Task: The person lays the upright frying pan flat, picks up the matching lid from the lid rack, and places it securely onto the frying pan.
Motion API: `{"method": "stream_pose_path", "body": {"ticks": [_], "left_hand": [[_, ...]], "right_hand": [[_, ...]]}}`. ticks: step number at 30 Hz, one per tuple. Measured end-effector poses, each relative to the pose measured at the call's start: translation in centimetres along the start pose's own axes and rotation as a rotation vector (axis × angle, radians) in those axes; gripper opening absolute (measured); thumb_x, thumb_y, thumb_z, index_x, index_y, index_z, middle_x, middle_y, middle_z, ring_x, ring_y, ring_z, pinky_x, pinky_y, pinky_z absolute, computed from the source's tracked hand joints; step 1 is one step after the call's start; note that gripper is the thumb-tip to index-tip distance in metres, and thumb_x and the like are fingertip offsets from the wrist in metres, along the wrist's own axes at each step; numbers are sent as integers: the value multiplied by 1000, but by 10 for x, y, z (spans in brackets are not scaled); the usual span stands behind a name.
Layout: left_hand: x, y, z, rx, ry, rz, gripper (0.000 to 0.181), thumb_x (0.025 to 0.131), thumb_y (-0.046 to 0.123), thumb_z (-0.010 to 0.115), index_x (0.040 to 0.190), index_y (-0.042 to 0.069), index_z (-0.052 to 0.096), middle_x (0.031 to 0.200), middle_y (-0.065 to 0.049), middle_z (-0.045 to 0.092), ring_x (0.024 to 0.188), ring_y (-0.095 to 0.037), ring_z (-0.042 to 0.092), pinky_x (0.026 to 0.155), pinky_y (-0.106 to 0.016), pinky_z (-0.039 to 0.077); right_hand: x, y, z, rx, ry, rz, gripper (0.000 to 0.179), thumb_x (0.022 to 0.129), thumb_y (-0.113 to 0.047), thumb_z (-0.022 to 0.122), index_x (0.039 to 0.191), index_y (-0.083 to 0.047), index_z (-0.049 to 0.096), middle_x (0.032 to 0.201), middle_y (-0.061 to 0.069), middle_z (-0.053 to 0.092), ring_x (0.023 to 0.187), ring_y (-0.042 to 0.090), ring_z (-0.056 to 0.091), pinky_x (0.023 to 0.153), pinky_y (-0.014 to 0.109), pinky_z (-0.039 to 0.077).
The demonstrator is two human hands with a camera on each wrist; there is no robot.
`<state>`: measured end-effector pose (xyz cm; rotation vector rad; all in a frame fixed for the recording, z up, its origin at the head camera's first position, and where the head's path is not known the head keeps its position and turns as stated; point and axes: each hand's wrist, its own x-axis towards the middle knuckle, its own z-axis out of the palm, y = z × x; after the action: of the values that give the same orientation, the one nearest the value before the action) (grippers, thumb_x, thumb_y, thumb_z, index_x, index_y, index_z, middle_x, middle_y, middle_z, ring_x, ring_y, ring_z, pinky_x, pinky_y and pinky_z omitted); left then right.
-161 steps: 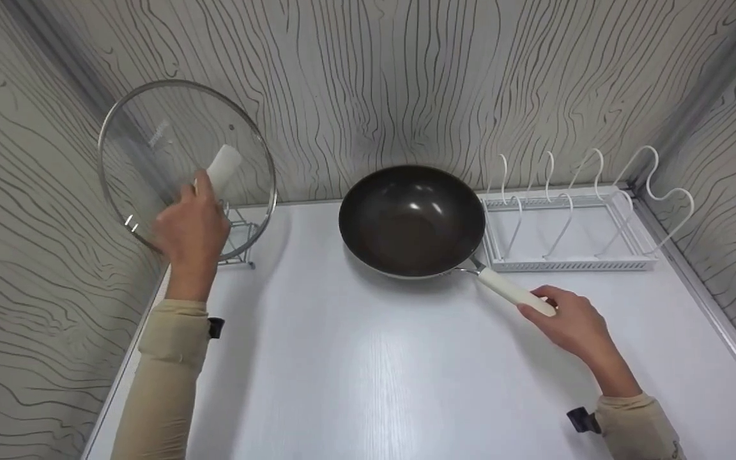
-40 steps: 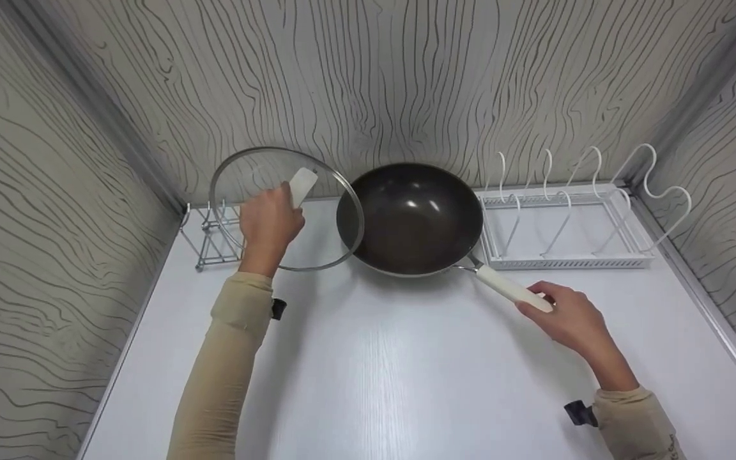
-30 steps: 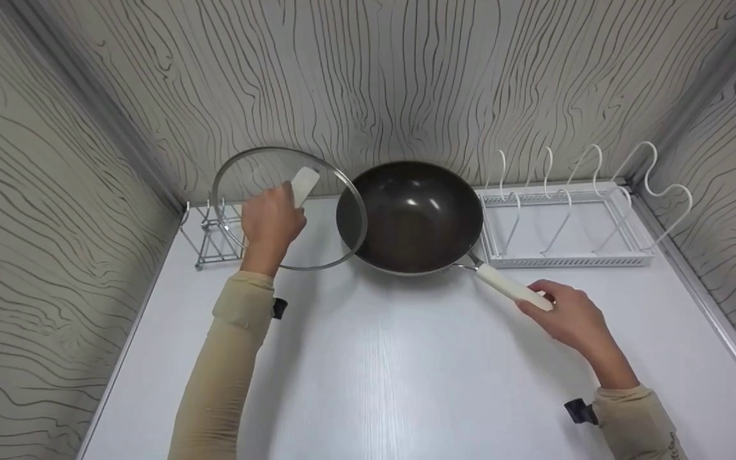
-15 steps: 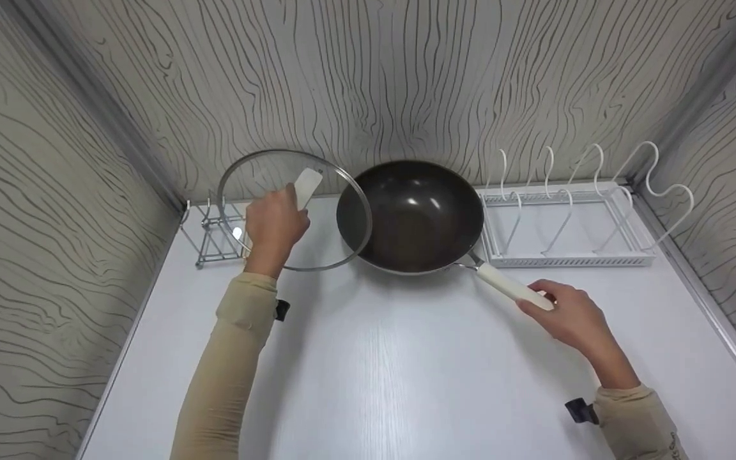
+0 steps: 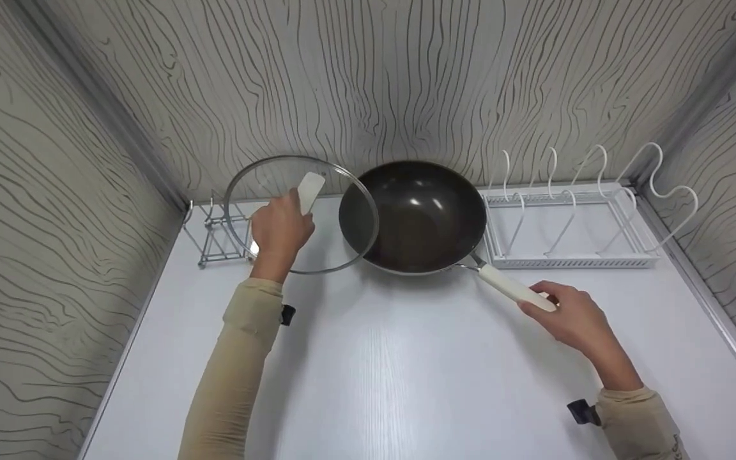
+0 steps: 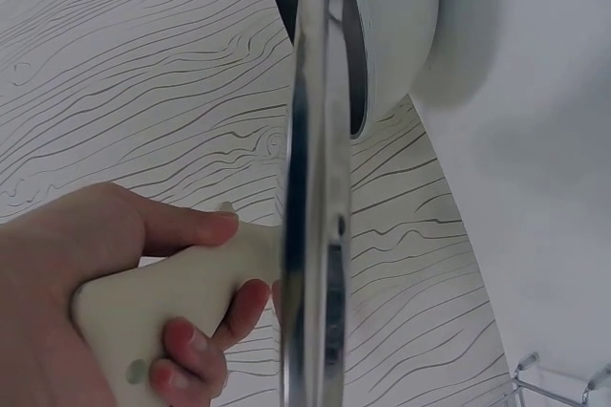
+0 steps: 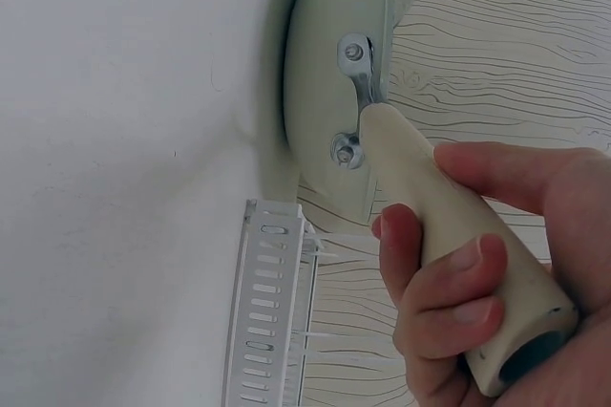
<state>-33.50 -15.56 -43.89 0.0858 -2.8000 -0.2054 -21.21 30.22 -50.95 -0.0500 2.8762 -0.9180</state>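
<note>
My left hand (image 5: 280, 225) grips the cream handle (image 6: 191, 302) of a round glass lid (image 5: 336, 246) with a metal rim. In the head view the lid is raised and overlaps the left part of a wok (image 5: 429, 223). The left wrist view shows the lid (image 6: 320, 235) edge-on beside the wok's pale outer wall (image 6: 396, 25); whether they touch I cannot tell. The dark-lined wok stands on the table, and my right hand (image 5: 569, 319) holds its cream handle (image 5: 508, 285), fingers and thumb curled round it in the right wrist view.
A white rack (image 5: 572, 262) with tall curved dividers stands close to the wok's right side. A small grey wire rack (image 5: 221, 258) sits at the back left, partly behind the lid. Wood-patterned walls (image 5: 406, 76) enclose the back and sides of the white table (image 5: 374, 370).
My left hand has carried the lid rightward and lower, from over the wire rack to the wok's left side, drifting slightly right lately. My right hand and the wok stay put.
</note>
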Motion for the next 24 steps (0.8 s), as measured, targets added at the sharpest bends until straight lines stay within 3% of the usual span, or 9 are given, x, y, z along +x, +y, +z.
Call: {"method": "stream_pose_path", "body": {"ticks": [13, 24], "left_hand": [[0, 13, 3, -10, -14, -1, 32, 91, 27, 72, 112, 2, 69, 81, -16, 75, 64, -29, 68, 57, -45, 57], [1, 21, 5, -32, -19, -6, 22, 91, 25, 72, 97, 4, 69, 73, -13, 73, 57, -23, 61, 51, -41, 51]], "right_hand": [[-1, 0, 0, 34, -9, 5, 56, 97, -42, 71, 134, -1, 64, 91, 11, 70, 64, 17, 57, 54, 33, 45], [-1, 2, 0, 52, -6, 5, 58, 96, -42, 72, 136, 0, 64, 90, 10, 70, 62, 16, 59, 53, 32, 47]]}}
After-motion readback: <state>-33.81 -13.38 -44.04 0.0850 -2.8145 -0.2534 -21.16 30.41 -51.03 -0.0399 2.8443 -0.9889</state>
